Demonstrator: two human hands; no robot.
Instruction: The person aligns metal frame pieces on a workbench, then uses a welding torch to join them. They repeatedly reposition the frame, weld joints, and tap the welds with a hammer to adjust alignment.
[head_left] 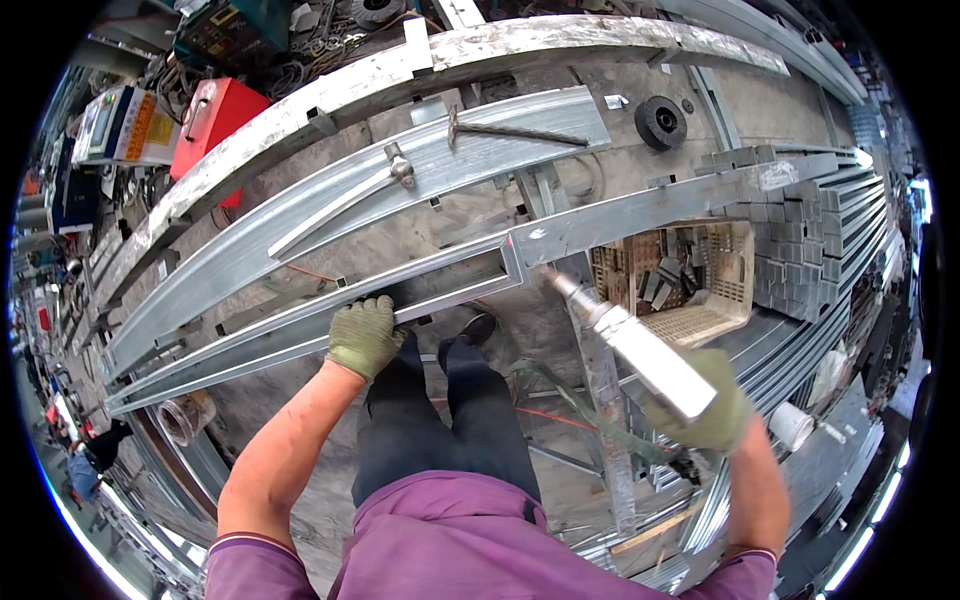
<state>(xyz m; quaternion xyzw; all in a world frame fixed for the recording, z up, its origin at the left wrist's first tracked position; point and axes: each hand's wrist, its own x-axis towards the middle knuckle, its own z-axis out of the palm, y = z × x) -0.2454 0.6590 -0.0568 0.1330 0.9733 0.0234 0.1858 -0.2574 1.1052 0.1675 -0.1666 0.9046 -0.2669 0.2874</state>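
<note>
My left hand [363, 337], in a green work glove, grips the near edge of a long grey steel channel [460, 297], its fingers curled over the rim. My gloved right hand [715, 410] holds a white-bodied welding gun [655, 362], slightly blurred. Its copper-coloured nozzle points up and left toward the channel's end, where that end meets a flat steel bar [640, 218]. I cannot tell whether the tip touches the metal. A hose [580, 412] hangs below the gun.
A hammer [335, 208] and a T-handled rod [520, 131] lie on another channel [240, 245] beyond. A plastic crate [705, 322] with metal offcuts stands at right, beside stacked square tubes [795, 240]. A black spool [661, 122] and a red box [222, 128] are farther off.
</note>
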